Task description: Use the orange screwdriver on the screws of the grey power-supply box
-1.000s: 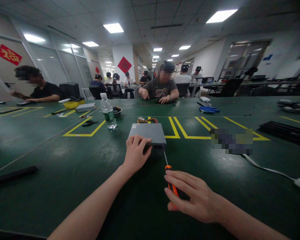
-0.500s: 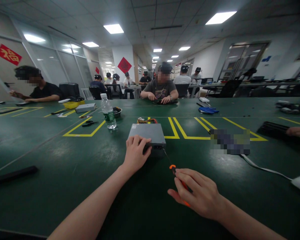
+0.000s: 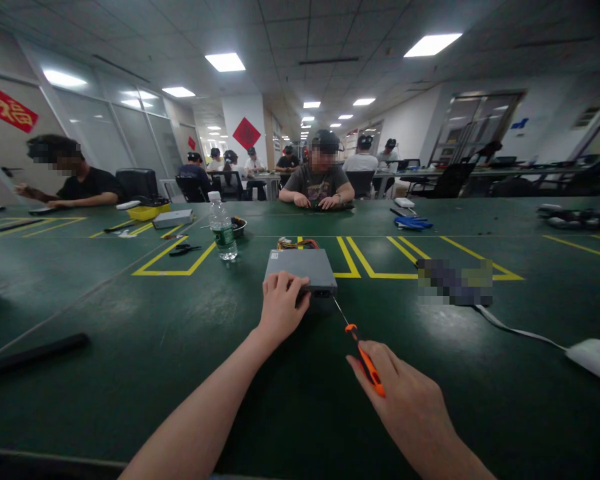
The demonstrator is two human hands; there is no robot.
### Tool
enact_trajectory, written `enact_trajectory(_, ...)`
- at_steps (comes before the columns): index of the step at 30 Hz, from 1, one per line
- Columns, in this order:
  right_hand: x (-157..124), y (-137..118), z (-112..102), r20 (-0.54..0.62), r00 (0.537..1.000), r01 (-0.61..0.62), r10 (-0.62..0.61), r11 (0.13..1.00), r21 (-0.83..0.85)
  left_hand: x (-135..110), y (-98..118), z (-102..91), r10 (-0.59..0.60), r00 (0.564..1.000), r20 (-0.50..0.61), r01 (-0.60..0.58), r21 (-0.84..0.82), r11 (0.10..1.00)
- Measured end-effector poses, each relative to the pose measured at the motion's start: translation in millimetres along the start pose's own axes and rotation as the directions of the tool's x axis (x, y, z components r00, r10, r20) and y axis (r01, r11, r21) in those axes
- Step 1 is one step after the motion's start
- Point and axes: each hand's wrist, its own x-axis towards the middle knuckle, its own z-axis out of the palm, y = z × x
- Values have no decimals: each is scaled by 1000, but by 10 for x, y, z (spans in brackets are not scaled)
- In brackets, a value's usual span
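Observation:
A grey metal computer power supply lies on the green table, its socket side towards me and a bundle of coloured wires behind it. My left hand grips its near left part, fingers over the top and thumb at the front face. In my right hand is a screwdriver with an orange and black handle. Its thin shaft slants up to the right front corner of the power supply; whether the tip sits in a screw is too small to tell.
A water bottle stands left of the power supply, beside a round bowl. Black pliers and a long black bar lie further left. To the right are a blurred-out object with a white cable and blue gloves. A co-worker sits opposite.
My right hand's fingers have shifted back and closed round the screwdriver handle, more of which now shows. The power supply and both hands appear slightly further right in the view.

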Motion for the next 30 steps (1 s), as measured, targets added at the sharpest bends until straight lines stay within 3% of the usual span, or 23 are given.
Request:
enact_trajectory(4,-19,-102,-9,60,962,-272,268,959,83,0,6,-3,-2,1000,-10,2,-5,1000)
enact_trajectory(10,0,-221,3,124,887,-462,445,856,230,-2,-2,6,-2,1000,-17,2,-11,1000)
enact_trajectory(13,-22,-259,35,171,842,-537,512,759,368,-1,-6,2,-1,1000,-18,1,-16,1000)
enact_trajectory(15,-44,-275,58,253,800,-588,544,625,514,-1,-6,-1,-3,1000,-19,3,-16,1000)
enact_trajectory(18,-62,-281,71,469,674,-698,570,283,658,-2,-3,-3,-8,1000,-21,8,-14,1000)
enact_trajectory(21,-42,-276,49,647,508,-768,569,-42,640,-1,1,-4,-12,1000,-19,12,-16,1000)
enact_trajectory(24,6,-297,16,756,385,-753,529,-294,589,1,0,-3,-11,1000,-14,10,-15,1000)
enact_trajectory(27,57,-352,-3,816,314,-690,485,-474,547,1,-6,5,-8,1000,-14,8,-9,1000)
enact_trajectory(30,92,-399,-6,827,277,-645,490,-544,538,1,-9,17,-16,1000,-18,16,-1,1000)
